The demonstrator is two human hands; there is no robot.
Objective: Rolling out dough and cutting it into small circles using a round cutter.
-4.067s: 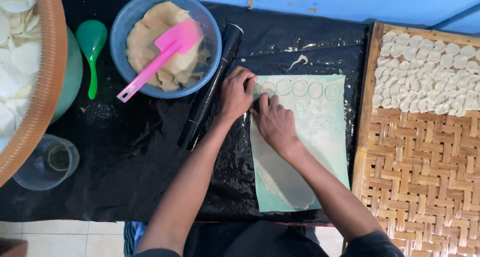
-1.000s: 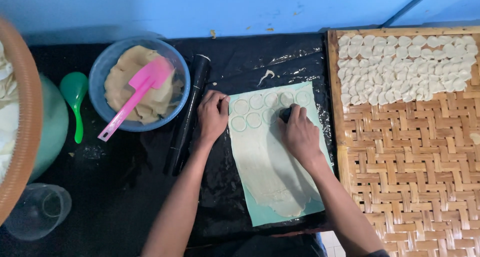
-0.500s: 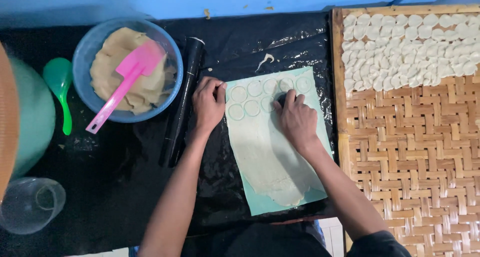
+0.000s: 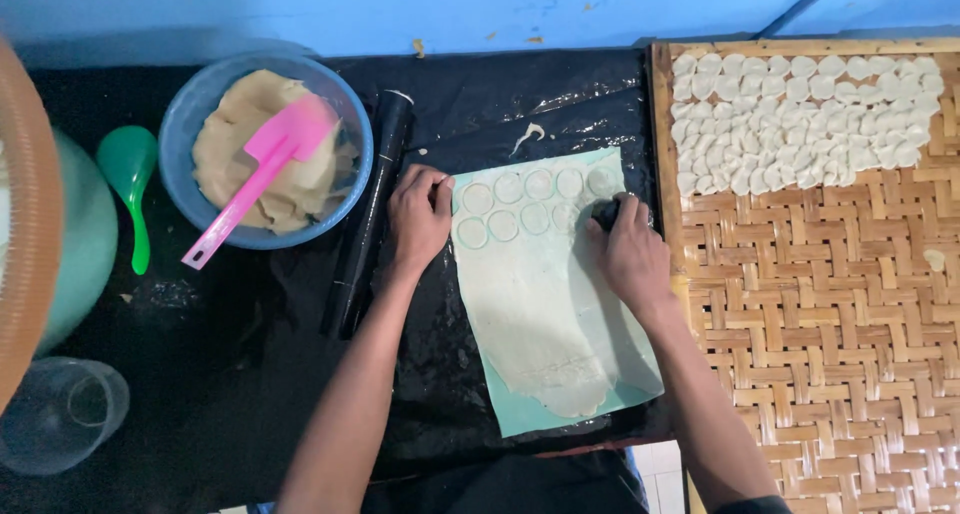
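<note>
Material: pale rolled dough sheet (image 4: pixel 545 304) lying on a light green mat (image 4: pixel 520 419), which rests on a tabletop covered in black plastic (image 4: pixel 250 374).
Long axis: the sheet runs from the far edge, where both hands work, back toward the person's body; its narrow rounded end lies nearest the body.
Right hand: right hand (image 4: pixel 628 259) curled down over a small dark round cutter (image 4: pixel 604 212), gripping it and pressing at the sheet's far right corner.
Left hand: left hand (image 4: pixel 418 217) with fingers bent, knuckles resting on the sheet's far left edge, pinning it; nothing visibly held.
Cut marks: two rows of stamped circles (image 4: pixel 505 206) lie between the two hands, the cutter sitting at the right end of them.
Uncut area: the untouched dough lies on the body side of the right hand, below the rows; the right hand is the nearer one to it.
Left of left hand: black rolling pin (image 4: pixel 368 224) just beside it, lengthwise away from the body; beyond that a blue bowl (image 4: pixel 190 124) of dough with a pink spatula (image 4: pixel 255 174).
Right of right hand: woven bamboo tray (image 4: pixel 830 324) just beside it, with cut dough rounds (image 4: pixel 800 104) massed at its far end.
Further left: green ladle (image 4: pixel 130 184), clear plastic cup (image 4: pixel 60 409).
</note>
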